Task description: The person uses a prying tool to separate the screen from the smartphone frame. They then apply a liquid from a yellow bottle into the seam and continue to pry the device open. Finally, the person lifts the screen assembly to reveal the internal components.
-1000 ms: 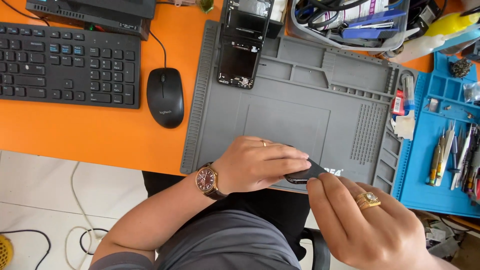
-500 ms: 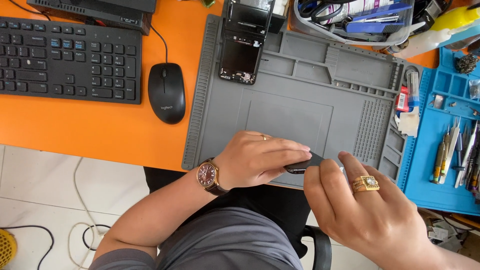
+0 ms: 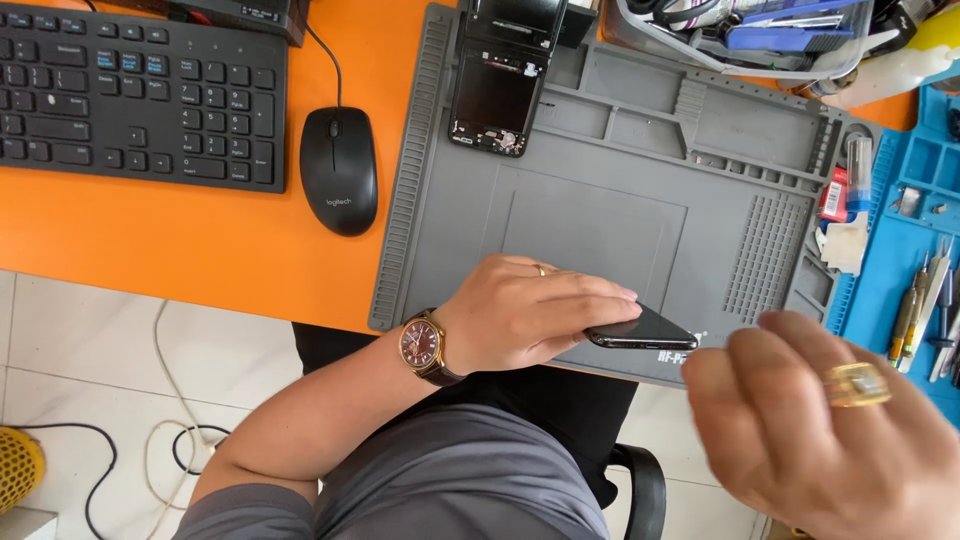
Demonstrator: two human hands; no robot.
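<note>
left hand: your left hand (image 3: 525, 315) grips the near end of a black phone (image 3: 640, 329), fingers curled over its top, thumb under; wristwatch (image 3: 420, 345) on that wrist

phone: sticks out to the right from your left fingertips, held at the front edge of the grey work mat (image 3: 600, 215), about level, screen side up; whether it rests on the mat or hovers, cannot tell

right hand: your right hand (image 3: 820, 430) is blurred, just right of the phone's free end and lower in frame, not touching it; fingers loosely bent, nothing seen in it, gold ring (image 3: 857, 384) on one finger; grasp state cannot tell for sure

mat: on the orange desk (image 3: 180, 240); an opened phone body (image 3: 498, 85) lies at its far edge, well apart from your hands

left of mat: black mouse (image 3: 339, 170), black keyboard (image 3: 130, 95)

right of mat: blue tool tray (image 3: 915, 230) with tweezers and small tools

far right: clear bin (image 3: 740, 35) of cables and parts
</note>
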